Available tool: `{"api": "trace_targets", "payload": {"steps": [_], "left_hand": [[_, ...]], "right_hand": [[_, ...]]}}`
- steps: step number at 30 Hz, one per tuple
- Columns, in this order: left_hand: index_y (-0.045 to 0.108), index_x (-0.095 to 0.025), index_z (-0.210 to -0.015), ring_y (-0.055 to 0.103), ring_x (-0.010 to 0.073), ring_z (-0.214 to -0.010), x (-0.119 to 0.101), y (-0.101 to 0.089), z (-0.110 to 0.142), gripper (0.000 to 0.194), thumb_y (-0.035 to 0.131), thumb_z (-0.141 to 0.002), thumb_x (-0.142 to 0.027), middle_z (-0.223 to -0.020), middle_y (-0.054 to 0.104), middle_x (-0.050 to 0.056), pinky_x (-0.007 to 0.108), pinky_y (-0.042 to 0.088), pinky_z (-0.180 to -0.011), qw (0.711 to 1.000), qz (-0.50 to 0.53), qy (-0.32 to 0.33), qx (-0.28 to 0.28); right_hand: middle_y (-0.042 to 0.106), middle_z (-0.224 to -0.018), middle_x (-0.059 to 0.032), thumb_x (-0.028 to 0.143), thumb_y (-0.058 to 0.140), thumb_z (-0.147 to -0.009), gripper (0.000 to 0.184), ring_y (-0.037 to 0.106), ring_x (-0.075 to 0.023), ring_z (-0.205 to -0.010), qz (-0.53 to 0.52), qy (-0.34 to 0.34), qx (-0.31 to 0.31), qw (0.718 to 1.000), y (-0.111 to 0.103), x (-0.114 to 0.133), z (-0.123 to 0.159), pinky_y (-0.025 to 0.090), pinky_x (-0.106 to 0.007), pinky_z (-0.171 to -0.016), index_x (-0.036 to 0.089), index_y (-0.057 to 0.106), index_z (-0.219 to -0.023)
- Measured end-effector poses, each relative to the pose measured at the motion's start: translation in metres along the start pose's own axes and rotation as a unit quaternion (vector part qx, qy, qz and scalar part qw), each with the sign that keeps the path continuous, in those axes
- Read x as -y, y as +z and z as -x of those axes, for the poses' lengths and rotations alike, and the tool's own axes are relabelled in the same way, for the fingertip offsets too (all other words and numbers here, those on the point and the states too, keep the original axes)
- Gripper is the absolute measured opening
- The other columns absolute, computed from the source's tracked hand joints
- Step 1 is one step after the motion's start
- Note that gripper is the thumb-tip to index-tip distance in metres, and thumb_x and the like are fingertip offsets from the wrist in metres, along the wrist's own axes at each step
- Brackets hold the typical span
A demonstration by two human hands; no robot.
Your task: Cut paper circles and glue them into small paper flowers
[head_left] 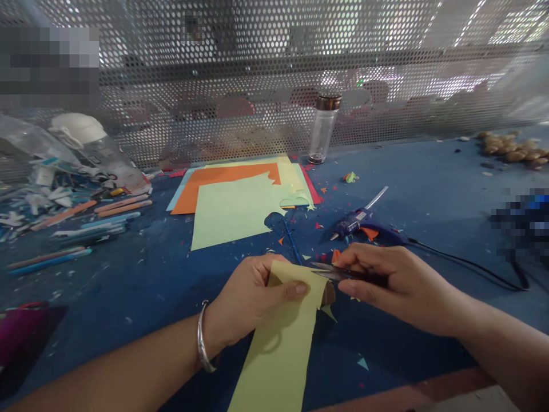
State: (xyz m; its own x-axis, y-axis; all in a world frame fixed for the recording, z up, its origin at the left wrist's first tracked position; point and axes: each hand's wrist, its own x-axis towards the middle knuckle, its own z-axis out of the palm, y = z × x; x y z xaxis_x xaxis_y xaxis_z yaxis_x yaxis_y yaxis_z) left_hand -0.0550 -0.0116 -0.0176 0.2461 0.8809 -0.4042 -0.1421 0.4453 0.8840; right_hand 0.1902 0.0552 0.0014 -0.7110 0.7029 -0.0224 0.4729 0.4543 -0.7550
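A long strip of pale yellow paper (278,349) hangs from my left hand (249,303), pinched near its upper end between thumb and fingers. My right hand (398,280) grips a pair of scissors (330,271), whose handles are mostly hidden by the fingers. The blades are slightly apart and reach the paper's upper right corner. Beyond my hands lie a pale green sheet (235,212) with a jagged cut edge and an orange sheet (184,194) partly under it. A thin blue stick (292,240) lies just past the paper.
A blue glue gun (355,223) with its cord lies right of centre. A glass bottle (322,131) stands against the perforated metal screen (257,74). Coloured sticks (122,206) and a white-capped bottle (94,149) are at left. Paper scraps (362,363) dot the blue table (154,297).
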Motion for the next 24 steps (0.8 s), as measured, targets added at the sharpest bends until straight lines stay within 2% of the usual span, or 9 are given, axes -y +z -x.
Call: {"api": "trace_targets", "payload": {"steps": [7, 17, 24], "left_hand": [[0.061, -0.018, -0.079, 0.066, 0.0128, -0.055, 0.0013, -0.0002, -0.0008, 0.035, 0.087, -0.072, -0.04, -0.07, 0.072, 0.001, 0.022, 0.052, -0.053, 1.0, 0.001, 0.0, -0.004], [0.06, -0.017, -0.08, 0.065, 0.0115, -0.055, 0.0018, -0.0011, -0.0005, 0.035, 0.087, -0.073, -0.039, -0.07, 0.071, 0.0, 0.021, 0.052, -0.053, 1.0, -0.005, 0.003, -0.001], [0.061, -0.018, -0.08, 0.066, 0.012, -0.056, 0.0037, 0.0, -0.0007, 0.036, 0.089, -0.071, -0.04, -0.07, 0.072, 0.001, 0.021, 0.052, -0.054, 1.0, 0.003, 0.007, -0.008]], "right_hand": [[0.061, -0.072, 0.001, 0.046, 0.06, -0.096, 0.029, 0.047, -0.0104, -0.06, -0.017, -0.007, -0.002, 1.0, 0.0011, -0.002, 0.0019, 0.038, -0.022, -0.054, 0.019, 0.066, -0.102], [0.054, -0.068, 0.0033, 0.048, 0.058, -0.096, 0.03, 0.042, -0.0102, -0.058, -0.007, -0.01, -0.003, 1.0, 0.0006, -0.001, -0.0006, 0.035, -0.022, -0.052, 0.019, 0.065, -0.099], [0.057, -0.069, 0.0029, 0.047, 0.059, -0.097, 0.028, 0.043, -0.0104, -0.059, -0.008, -0.006, 0.006, 1.0, 0.0003, -0.0004, 0.004, 0.036, -0.023, -0.054, 0.019, 0.064, -0.099]]}}
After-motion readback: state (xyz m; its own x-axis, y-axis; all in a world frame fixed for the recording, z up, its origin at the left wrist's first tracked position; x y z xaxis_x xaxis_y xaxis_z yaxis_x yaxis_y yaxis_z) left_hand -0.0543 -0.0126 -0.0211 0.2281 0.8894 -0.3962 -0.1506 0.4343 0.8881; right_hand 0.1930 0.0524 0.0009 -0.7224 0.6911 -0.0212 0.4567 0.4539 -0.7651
